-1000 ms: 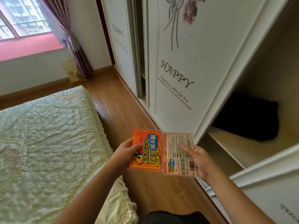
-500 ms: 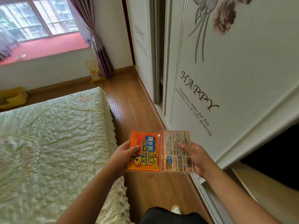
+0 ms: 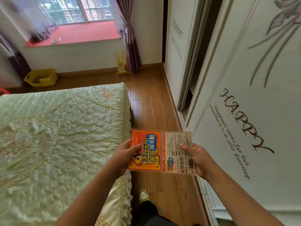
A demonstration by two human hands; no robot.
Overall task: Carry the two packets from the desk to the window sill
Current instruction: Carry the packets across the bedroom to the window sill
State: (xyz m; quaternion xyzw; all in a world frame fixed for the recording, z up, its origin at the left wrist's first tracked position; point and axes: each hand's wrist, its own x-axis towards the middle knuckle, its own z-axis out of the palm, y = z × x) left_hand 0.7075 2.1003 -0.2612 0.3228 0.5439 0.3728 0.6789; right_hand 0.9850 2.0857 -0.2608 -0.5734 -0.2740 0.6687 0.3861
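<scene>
Two flat packets are held side by side, edges touching, above the wooden floor [image 3: 151,101] between the bed [image 3: 61,136] and the wardrobe door [image 3: 244,111]. The left hand [image 3: 125,155] pinches the orange packet [image 3: 145,150], printed with a cartoon and bold characters. The right hand [image 3: 197,158] grips the pale packet [image 3: 178,151], showing fine text and a barcode. The small print is unreadable. The red window sill [image 3: 84,32] lies far ahead, its left end blurred.

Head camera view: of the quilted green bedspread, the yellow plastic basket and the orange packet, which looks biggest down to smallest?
1. Quilted green bedspread, by far.
2 and 3. Orange packet and yellow plastic basket look alike in size; the basket is much farther away, so I will not rank them.
</scene>
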